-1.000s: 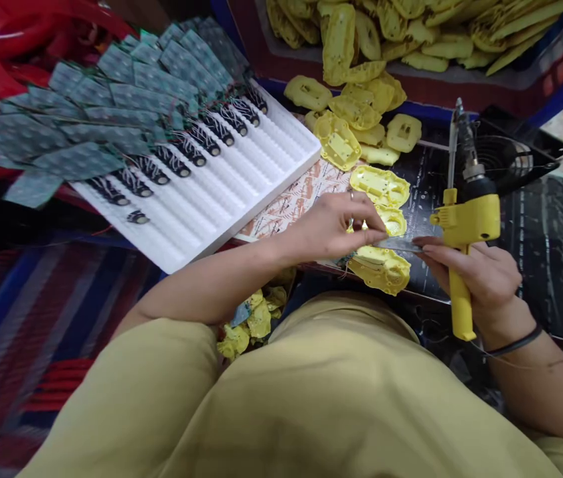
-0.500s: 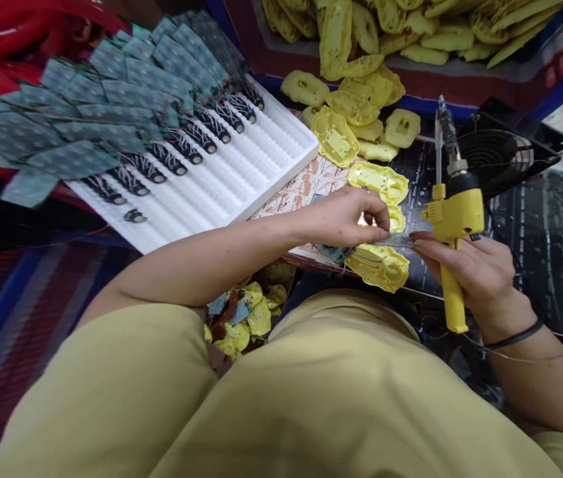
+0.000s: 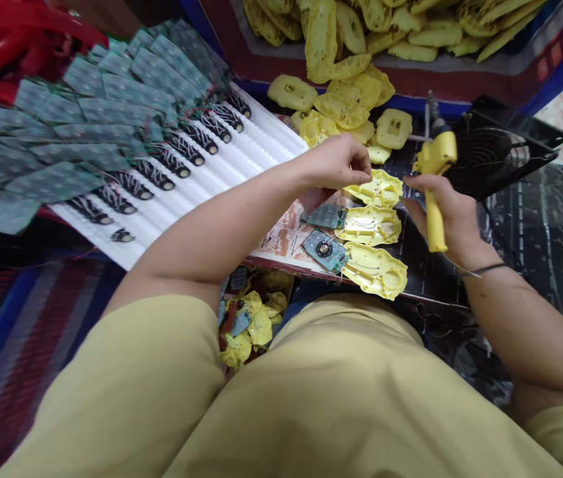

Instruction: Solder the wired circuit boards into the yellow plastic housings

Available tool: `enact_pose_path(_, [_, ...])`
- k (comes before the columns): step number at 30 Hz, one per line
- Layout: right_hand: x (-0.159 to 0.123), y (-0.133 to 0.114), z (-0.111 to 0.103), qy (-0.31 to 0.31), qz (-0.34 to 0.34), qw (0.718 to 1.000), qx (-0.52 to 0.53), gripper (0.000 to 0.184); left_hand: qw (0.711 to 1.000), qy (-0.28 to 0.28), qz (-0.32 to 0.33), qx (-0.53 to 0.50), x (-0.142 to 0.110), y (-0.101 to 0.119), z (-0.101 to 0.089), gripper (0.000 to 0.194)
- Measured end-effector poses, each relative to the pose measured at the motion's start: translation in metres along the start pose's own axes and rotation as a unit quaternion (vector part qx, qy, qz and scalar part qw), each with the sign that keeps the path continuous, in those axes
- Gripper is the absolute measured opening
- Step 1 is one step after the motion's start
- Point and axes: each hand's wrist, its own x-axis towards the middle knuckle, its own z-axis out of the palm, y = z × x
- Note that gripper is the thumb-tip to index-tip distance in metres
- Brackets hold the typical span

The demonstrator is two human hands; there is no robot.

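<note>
My right hand (image 3: 453,212) grips a yellow soldering gun (image 3: 435,156), its metal tip pointing up and away. My left hand (image 3: 338,162) has its fingers pinched together over the left end of the farthest yellow plastic shell (image 3: 378,189); what they hold, if anything, is hidden. Nearer to me lie a middle shell (image 3: 371,226) and a nearest shell (image 3: 378,271), open side up. A green circuit board (image 3: 326,216) lies beside the middle shell. Another board (image 3: 325,249), with a round black part, sits by the nearest shell, thin wires between them.
On the left, a white ridged foam tray (image 3: 261,136) carries several wired circuit boards (image 3: 87,149). Yellow shells (image 3: 346,109) are piled behind my hands, below a crate (image 3: 391,83) full of more. A black fan (image 3: 490,156) stands at the right. Scrap shells (image 3: 256,325) lie below the table edge.
Both hands have moved from the nearest shell to the farthest one, the soldering gun going along. The board that was between them now lies by the nearest shell.
</note>
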Motion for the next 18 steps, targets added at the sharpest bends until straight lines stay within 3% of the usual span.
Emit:
enact_pose_path(3, [0.004, 0.023, 0.019, -0.070, 0.033, 0.997, -0.015, 0.026, 0.992, -0.021, 0.007, 0.124, 0.020, -0.019, 0.017, 0.011])
enact_pose_path(5, [0.004, 0.031, 0.024, -0.108, 0.052, 0.993, -0.024, 0.029, 0.989, -0.019, 0.002, 0.149, 0.023, -0.024, 0.026, 0.015])
enact_pose_path(9, [-0.003, 0.030, 0.014, -0.134, 0.057, 0.989, -0.027, 0.025, 0.987, -0.009, 0.004, 0.160, 0.020, -0.024, 0.035, 0.016])
enact_pose_path(14, [-0.011, 0.003, -0.027, -0.068, 0.042, 0.997, -0.016, 0.027, 0.984, -0.005, 0.017, 0.180, 0.020, -0.024, 0.039, 0.013])
enact_pose_path(18, [-0.021, -0.021, -0.058, 0.066, -0.006, 0.995, -0.079, 0.060, 0.985, -0.010, -0.001, 0.175, 0.022, -0.025, 0.041, 0.014])
